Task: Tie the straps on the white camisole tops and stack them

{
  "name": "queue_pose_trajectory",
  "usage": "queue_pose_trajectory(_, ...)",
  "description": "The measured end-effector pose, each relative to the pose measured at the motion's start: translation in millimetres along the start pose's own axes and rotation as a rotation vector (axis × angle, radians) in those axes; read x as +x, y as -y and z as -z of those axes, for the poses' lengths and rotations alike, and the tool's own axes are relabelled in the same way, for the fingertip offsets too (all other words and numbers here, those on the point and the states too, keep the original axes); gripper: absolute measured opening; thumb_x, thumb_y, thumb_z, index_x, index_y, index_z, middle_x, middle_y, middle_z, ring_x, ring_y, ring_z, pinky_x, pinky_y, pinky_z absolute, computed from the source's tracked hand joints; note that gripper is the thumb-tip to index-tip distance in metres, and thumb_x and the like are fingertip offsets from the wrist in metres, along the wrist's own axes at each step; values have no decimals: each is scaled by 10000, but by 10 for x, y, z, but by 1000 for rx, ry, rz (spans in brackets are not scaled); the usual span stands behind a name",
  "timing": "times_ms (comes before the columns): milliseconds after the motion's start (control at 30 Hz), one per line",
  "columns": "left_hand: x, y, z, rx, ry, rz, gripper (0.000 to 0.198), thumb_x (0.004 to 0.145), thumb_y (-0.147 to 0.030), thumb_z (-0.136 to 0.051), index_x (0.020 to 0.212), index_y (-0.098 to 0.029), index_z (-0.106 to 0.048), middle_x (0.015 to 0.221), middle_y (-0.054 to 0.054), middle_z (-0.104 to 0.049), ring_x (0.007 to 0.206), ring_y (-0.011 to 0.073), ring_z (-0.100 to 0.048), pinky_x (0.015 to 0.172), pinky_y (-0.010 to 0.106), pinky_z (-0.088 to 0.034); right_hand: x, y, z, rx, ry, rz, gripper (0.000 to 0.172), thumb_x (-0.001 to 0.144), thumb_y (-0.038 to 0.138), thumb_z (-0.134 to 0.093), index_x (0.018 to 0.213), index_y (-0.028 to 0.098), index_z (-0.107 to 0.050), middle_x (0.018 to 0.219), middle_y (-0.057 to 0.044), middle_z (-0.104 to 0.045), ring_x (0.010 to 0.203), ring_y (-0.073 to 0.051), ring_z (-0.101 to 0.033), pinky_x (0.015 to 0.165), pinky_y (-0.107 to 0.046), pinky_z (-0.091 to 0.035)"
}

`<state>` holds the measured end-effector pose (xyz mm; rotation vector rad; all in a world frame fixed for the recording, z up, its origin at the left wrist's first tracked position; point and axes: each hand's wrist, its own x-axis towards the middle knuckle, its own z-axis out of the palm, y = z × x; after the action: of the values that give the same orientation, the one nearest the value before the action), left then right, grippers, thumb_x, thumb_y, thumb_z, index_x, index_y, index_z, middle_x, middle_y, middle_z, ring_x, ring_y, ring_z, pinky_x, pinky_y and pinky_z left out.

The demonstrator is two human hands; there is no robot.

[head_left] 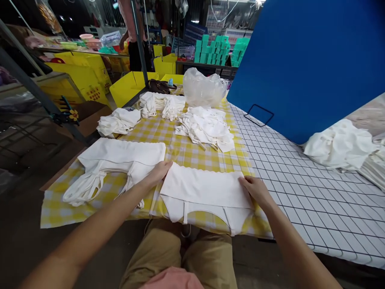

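A white garment with a scalloped top edge and thin straps point(207, 186) lies spread flat at the table's front edge. My left hand point(162, 168) pinches its upper left corner, and my right hand point(251, 185) grips its upper right corner. Left of it, partly behind my left forearm, rests a stack of similar white garments point(120, 152) with straps hanging toward the front. Farther back is a loose heap of white garments point(207, 126).
Folded white bundles point(118, 121) and a clear plastic bag point(201, 88) sit farther back on the yellow checked cloth point(150, 130). A blue board point(303, 64) leans over the right-hand grid-patterned surface point(279, 172). A person point(136, 36) stands beyond yellow bins point(129, 86).
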<state>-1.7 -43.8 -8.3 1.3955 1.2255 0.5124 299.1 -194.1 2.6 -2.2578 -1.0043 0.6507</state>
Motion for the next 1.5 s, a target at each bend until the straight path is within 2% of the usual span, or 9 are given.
queue_pose_trajectory(200,57,-68,26,391,-44,-92,130,658,-282,-562,624,-157,-568,649,24,-613,626,172,-549,532,231,-345,92,60,-21,-85,-72,4,311,681,447,-477,493,201,-450,480,8,-456,524,-146,-424,482,-259,-279)
queue_pose_trajectory(267,79,-50,28,390,-50,-98,134,671,-276,-531,651,-158,-592,679,27,-631,649,178,-562,552,233,-354,109,59,-27,-102,-83,0,312,676,445,-485,486,203,-436,481,8,-457,530,-149,-427,489,-261,-275)
queue_pose_trajectory(467,132,72,28,323,-100,-158,210,679,-354,-538,640,-154,-586,573,2,-569,562,155,-514,502,226,-331,122,8,-17,-106,-111,-6,293,664,446,-493,505,202,-458,498,4,-491,544,-154,-448,520,-268,-302)
queue_pose_trajectory(633,100,95,22,178,-60,-118,270,691,-409,-531,590,-159,-547,489,-21,-493,482,128,-462,464,221,-307,100,-11,5,-82,-135,-2,312,664,487,-490,564,194,-525,537,-11,-532,557,-165,-473,525,-273,-331)
queue_pose_trajectory(733,54,69,13,176,-8,-118,239,676,-370,-551,556,-166,-517,483,-30,-474,473,117,-449,463,217,-294,83,-11,9,-61,-134,15,331,665,510,-495,568,194,-523,528,-3,-515,542,-158,-462,511,-270,-329)
queue_pose_trajectory(833,23,41,-7,241,-59,-160,195,683,-304,-546,547,-170,-504,530,-18,-521,513,126,-479,486,219,-304,70,-15,-3,-46,-138,30,318,667,497,-503,569,194,-518,523,2,-503,536,-152,-447,510,-268,-323)
queue_pose_trajectory(1000,7,37,-37,258,-143,-173,97,702,-251,-542,672,-166,-577,619,18,-602,613,162,-547,538,226,-355,53,-47,-36,-37,-166,40,291,680,464,-488,577,194,-512,548,3,-493,570,-150,-436,539,-267,-320)
queue_pose_trajectory(1233,-22,45,-44,292,-184,-191,153,732,-267,-509,611,-174,-516,541,-15,-518,539,139,-473,526,226,-303,27,-82,-24,-14,-185,50,308,675,484,-506,570,194,-512,531,14,-474,554,-139,-408,534,-262,-308)
queue_pose_trajectory(1500,43,-16,-58,341,-230,-207,140,735,-238,-519,608,-179,-528,544,-8,-515,569,152,-484,561,237,-318,64,-80,-19,57,-201,62,288,648,465,-551,598,182,-554,550,6,-505,559,-139,-424,529,-261,-334)
